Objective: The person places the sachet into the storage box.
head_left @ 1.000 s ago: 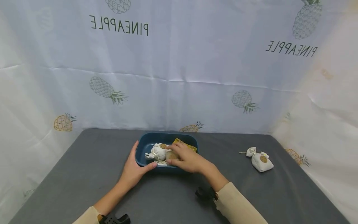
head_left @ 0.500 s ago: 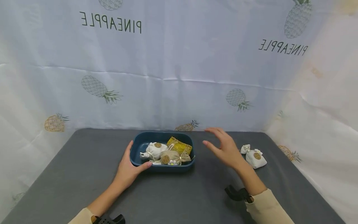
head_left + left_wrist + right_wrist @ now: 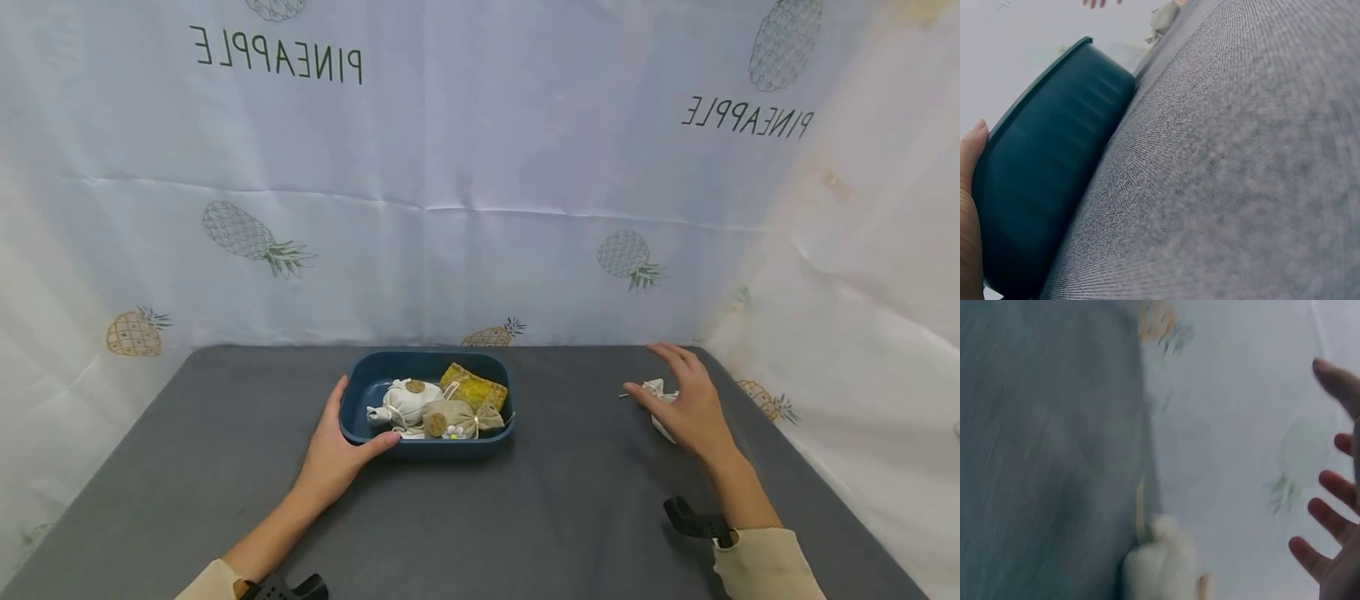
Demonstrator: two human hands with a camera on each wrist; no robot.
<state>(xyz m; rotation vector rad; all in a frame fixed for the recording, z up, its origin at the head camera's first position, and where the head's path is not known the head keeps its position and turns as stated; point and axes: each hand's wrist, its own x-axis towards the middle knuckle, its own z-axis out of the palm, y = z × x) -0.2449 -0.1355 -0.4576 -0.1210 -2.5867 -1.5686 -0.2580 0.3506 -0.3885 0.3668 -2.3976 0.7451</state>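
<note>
A dark blue plastic box [image 3: 450, 450] stands near the table's back edge. My left hand [image 3: 330, 458] holds its left end, thumb at the front rim and fingers along the side. Inside lie a white drawstring pouch [image 3: 412, 402], a beige pouch [image 3: 486, 419] with a round tag and small flower, and a yellow patterned packet [image 3: 474, 388]. To the right, my right hand [image 3: 693, 412] hovers with fingers spread and nothing in them, partly hiding another white pouch [image 3: 654, 387]. That pouch, blurred in the right wrist view, lies below the fingers [image 3: 1329, 519].
The grey cloth-covered table [image 3: 465, 533] extends around the box. Behind and beside it hangs a white curtain [image 3: 465, 167] printed with pineapples. Black camera straps sit on both wrists.
My right hand has let go of the beige pouch in the box and moved right to over the white pouch. The left hand has stayed on the box.
</note>
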